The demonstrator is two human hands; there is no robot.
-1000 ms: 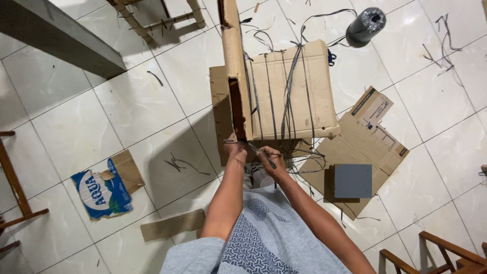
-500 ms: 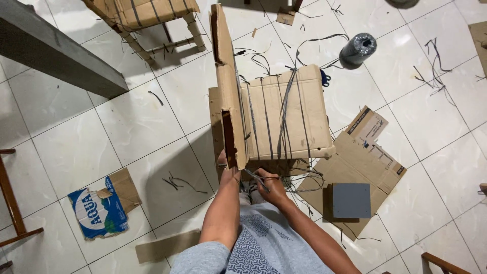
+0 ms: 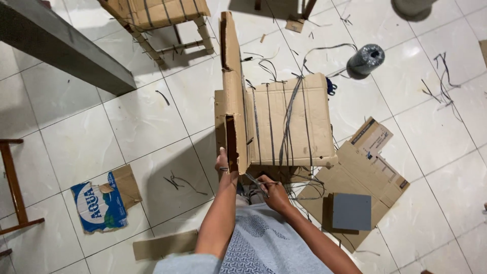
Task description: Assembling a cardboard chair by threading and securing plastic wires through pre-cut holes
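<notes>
— On the white tile floor (image 3: 76, 147), just before us, stands our chair wrapped in cardboard (image 3: 284, 122), with grey cord (image 3: 290, 116) over the seat.
— How do we hold it?
— Our left hand (image 3: 223, 163) closes its fingers on the upright back panel's edge. Our right hand (image 3: 273, 192) pinches a thin tool.
— How will it handle?
— We judge the cardboard light and easily dented, so we grip the firm frame edge.

view slid down; right hand (image 3: 276, 195) seemingly shifted slightly rightward.
</notes>
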